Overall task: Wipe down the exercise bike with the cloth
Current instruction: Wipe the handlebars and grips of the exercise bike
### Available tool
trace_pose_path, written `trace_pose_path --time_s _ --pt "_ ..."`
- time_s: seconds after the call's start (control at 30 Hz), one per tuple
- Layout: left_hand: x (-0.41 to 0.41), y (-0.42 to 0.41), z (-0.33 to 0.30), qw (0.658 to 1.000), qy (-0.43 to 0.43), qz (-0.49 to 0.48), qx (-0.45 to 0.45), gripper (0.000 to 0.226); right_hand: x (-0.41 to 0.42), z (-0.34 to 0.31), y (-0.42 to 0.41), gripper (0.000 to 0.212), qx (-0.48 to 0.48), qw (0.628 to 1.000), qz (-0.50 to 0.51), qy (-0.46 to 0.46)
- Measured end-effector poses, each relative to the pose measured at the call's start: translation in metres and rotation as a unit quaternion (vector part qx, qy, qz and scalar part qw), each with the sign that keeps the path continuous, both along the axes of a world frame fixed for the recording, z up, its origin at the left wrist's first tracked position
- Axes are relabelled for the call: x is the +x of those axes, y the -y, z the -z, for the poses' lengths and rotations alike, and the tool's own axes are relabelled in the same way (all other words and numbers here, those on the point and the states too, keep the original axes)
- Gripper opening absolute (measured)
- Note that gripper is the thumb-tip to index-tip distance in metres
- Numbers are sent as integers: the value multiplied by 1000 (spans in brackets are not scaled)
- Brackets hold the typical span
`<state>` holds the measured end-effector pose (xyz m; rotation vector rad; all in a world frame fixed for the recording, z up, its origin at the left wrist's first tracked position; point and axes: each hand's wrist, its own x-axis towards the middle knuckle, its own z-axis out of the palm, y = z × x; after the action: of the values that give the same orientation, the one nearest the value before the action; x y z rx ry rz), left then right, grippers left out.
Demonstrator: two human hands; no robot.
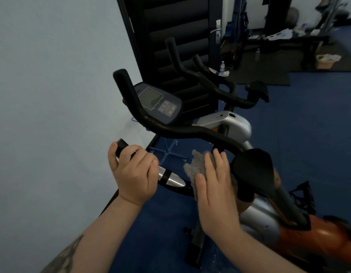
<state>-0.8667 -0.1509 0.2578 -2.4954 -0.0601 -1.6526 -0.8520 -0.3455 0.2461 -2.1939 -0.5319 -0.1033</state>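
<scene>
Left hand (134, 172): gripping the near handlebar (170, 179) end.
Right hand (216, 192): fingers flat, pressing the grey cloth (195, 166) onto the bar beside the seat (253, 170).
Progress: wiping underway; screen (156, 102) and frame probably left.

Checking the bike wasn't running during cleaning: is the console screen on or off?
Appears off: the console screen is a flat, dull grey with no digits or glow showing, though the dim frame could hide a faint readout.

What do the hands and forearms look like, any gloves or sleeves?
No gloves or sleeves in view: left hand and right hand are bare, and so are both forearms. The left forearm carries a dark tattoo. No rings or watch visible.
</scene>
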Motion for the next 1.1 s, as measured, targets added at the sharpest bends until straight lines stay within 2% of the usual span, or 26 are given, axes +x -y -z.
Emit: trace_pose_path --time_s 0.1,0.2,0.33,0.47,0.57,0.73,0.83,0.93,1.1 --pt "3 -1 1 1000 11 5 -4 49 -25 6 1 59 10 999 6 -52" --pt "5 -3 2 1000 21 13 2 49 -22 1 -7 63 67 990 9 -121" --pt "6 -4 2 999 32 29 6 49 14 -14 -15 58 38 994 13 -102" --pt "5 -5 3 999 31 39 9 49 -1 -3 -8 60 51 994 6 -101" --pt "6 -5 3 998 34 45 7 48 -15 5 0 74 67 990 16 -125" --pt "6 -7 3 998 34 44 8 49 29 -7 -10 68 119 971 69 -194" --pt "7 -6 5 998 36 42 6 49 21 -8 -9 69 84 980 69 -165" --pt "8 -6 6 998 46 39 4 49 -9 0 -3 72 89 985 40 -142" --pt "8 -5 5 999 40 25 3 47 22 -7 -13 68 63 994 20 -90"
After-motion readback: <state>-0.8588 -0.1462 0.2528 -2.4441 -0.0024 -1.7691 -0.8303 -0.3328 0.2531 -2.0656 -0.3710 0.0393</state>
